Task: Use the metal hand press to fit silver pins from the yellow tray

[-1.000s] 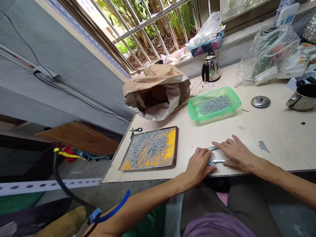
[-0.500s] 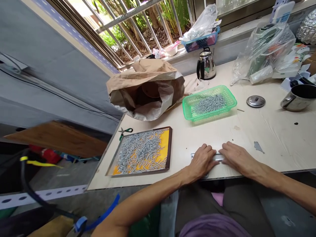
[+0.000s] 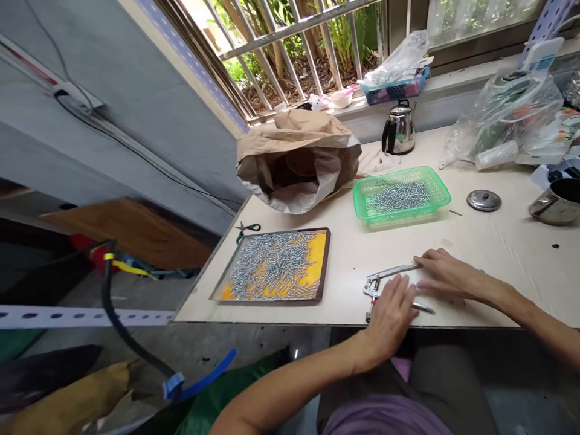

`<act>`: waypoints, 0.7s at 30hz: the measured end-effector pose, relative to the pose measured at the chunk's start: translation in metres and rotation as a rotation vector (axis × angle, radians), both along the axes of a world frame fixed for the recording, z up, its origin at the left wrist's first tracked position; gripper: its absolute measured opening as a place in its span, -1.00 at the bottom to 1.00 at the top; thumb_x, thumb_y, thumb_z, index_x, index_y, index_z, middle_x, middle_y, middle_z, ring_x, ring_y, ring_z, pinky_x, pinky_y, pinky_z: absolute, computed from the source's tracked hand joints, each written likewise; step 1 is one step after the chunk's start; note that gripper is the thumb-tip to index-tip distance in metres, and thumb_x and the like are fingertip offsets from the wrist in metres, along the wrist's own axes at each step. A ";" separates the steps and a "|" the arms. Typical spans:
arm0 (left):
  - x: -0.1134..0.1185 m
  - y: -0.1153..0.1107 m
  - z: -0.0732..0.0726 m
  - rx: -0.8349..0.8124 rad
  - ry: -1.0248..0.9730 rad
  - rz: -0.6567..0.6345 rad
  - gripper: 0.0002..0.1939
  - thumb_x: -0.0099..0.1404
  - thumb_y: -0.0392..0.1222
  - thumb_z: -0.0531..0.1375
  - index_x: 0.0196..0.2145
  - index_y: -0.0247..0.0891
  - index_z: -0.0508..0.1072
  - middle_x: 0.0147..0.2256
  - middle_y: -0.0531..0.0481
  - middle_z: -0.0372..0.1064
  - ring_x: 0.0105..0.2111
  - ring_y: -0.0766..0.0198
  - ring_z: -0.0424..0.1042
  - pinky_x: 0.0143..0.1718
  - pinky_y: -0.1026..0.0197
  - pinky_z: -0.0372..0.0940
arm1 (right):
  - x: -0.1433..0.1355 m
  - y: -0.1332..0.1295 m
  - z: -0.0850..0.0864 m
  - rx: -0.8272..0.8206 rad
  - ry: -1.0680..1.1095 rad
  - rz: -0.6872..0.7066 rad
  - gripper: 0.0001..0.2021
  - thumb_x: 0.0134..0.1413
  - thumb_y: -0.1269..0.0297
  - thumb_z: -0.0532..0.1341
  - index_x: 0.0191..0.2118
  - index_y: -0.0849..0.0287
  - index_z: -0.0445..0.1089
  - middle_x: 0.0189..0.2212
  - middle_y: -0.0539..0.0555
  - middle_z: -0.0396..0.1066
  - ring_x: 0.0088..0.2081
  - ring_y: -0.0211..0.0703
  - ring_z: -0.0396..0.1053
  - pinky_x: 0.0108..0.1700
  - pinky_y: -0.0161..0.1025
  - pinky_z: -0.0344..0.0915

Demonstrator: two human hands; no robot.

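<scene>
Left hand (image 3: 393, 311): fingers straight and close together, lying over the near handle of a silver metal plier-like tool with a small spring (image 3: 385, 273); couldn't tell if it gripped. Right hand (image 3: 453, 275): fingers loosely extended, thumb apart, fingertips at the far handle's right end. Tool lay handles-spread on the cream tabletop (image 3: 521, 260), by its near edge. Left of it: shallow dark-rimmed tray with yellow base (image 3: 319, 248), full of small silver metal pieces (image 3: 272, 266). Far side: green plastic mesh basket (image 3: 357, 208), more pieces inside; crumpled brown paper bag (image 3: 308, 136) to its left.
</scene>
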State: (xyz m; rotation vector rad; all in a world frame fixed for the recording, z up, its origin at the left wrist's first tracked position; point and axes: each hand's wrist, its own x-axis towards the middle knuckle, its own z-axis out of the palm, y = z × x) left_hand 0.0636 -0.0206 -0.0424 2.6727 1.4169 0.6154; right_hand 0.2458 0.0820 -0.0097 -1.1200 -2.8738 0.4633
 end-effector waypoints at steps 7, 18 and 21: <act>0.013 -0.021 -0.005 -0.098 -0.169 -0.009 -0.64 0.40 -0.10 -0.01 0.06 -0.33 0.24 -0.03 -0.20 0.38 0.05 0.10 0.32 0.16 -0.09 0.18 | -0.022 0.017 0.004 0.254 -0.093 -0.121 -0.85 0.18 0.36 0.11 -0.34 0.17 0.41 -0.32 0.13 0.42 -0.23 -0.05 0.28 -0.22 -0.14 0.10; -0.012 -0.048 0.010 -0.056 -0.202 -0.377 -0.76 0.36 -0.12 0.06 -0.19 -0.30 0.44 -0.28 -0.13 0.49 -0.18 0.20 0.46 -0.07 0.20 0.37 | -0.102 -0.036 0.009 0.136 0.095 0.462 -0.87 0.03 0.40 0.22 -0.49 0.10 0.46 -0.16 0.10 0.40 0.08 0.06 0.15 -0.10 -0.08 0.14; -0.056 -0.055 0.022 0.072 -0.189 -0.221 -0.81 0.36 -0.18 0.06 -0.27 -0.25 0.46 -0.41 -0.06 0.46 -0.34 0.25 0.44 -0.21 0.18 0.38 | -0.104 -0.037 -0.005 0.165 0.128 0.502 -0.92 -0.04 0.42 0.24 -0.49 0.16 0.41 -0.24 0.12 0.40 0.00 0.04 0.21 -0.12 -0.08 0.15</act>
